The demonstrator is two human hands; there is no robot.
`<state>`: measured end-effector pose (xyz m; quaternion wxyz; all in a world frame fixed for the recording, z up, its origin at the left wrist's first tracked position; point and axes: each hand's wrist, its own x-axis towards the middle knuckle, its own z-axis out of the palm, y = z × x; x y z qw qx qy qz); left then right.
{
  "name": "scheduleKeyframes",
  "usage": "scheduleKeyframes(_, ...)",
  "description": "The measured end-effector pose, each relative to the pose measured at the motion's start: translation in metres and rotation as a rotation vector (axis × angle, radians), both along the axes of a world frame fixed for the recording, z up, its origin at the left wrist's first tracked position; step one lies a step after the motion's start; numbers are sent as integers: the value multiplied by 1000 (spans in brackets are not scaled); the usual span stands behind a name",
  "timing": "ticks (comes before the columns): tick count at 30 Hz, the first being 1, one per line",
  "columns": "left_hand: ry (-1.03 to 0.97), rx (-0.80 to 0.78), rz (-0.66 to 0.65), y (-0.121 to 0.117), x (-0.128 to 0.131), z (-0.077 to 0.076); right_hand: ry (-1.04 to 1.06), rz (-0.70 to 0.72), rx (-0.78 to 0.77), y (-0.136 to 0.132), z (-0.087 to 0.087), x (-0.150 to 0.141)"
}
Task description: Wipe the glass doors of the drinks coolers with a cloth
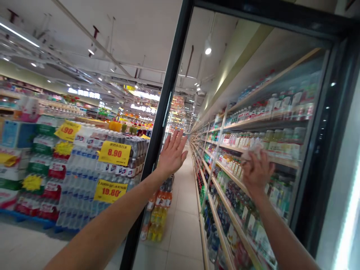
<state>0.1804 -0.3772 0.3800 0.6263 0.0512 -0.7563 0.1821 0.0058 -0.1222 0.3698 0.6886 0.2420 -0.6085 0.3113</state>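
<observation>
A black-framed glass door (213, 86) fills the middle and right of the view, with store shelves showing in or through its pane. My left hand (173, 154) has its fingers stretched out, palm toward the pane beside the dark left edge of the frame; it looks laid against the glass and holds nothing. Farther right, my right hand (257, 174) is slightly blurred. Its fingers press a crumpled white cloth or tissue (252, 153) toward the glass; which of the two it is, I cannot tell.
Stacked drink packs (78, 180) on a blue pallet (47, 224) stand at the left, bearing yellow price signs (114, 153). Long shelves of bottles (236, 180) show on the right. A tiled aisle floor (182, 225) runs between. A bright light strip (348, 225) is at the far right.
</observation>
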Motion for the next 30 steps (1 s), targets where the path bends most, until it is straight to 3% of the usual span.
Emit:
scheduleKeyframes(2,-1,24,25,0,-2,-3,-113,-11,-249,21,-1,-20)
scheduleKeyframes(4,7,31,32,0,-4,-5,-136,8,-270,12,-3,-16)
scheduleKeyframes(8,19,17,1,-3,-7,-6,34,60,133,-64,-9,36)
scheduleKeyframes(10,20,5,-25,-5,-8,-6,109,66,343,-89,-11,54)
scheduleKeyframes(13,32,-4,-40,-6,-9,-7,151,41,447,-70,-7,42)
scheduleKeyframes(15,38,-2,-42,-7,-9,-7,83,12,280,-30,2,12)
scheduleKeyframes(17,42,1,-51,-7,-10,-7,-41,0,-40,5,15,-17)
scheduleKeyframes(19,50,5,-63,-7,-11,-7,-113,11,-253,15,24,-27)
scheduleKeyframes(20,55,6,-67,-7,-11,-7,-110,22,-261,8,25,-23)
scheduleKeyframes(22,54,4,-72,-7,-11,-6,-27,43,-73,-24,21,-1)
scheduleKeyframes(24,44,1,-66,-7,-10,-6,101,58,240,-63,11,28)
scheduleKeyframes(26,30,1,-56,-8,-10,-6,179,57,477,-84,4,45)
scheduleKeyframes(28,28,5,-54,-9,-9,-7,167,40,527,-73,2,40)
scheduleKeyframes(30,31,9,-58,-9,-9,-8,73,14,359,-37,5,15)
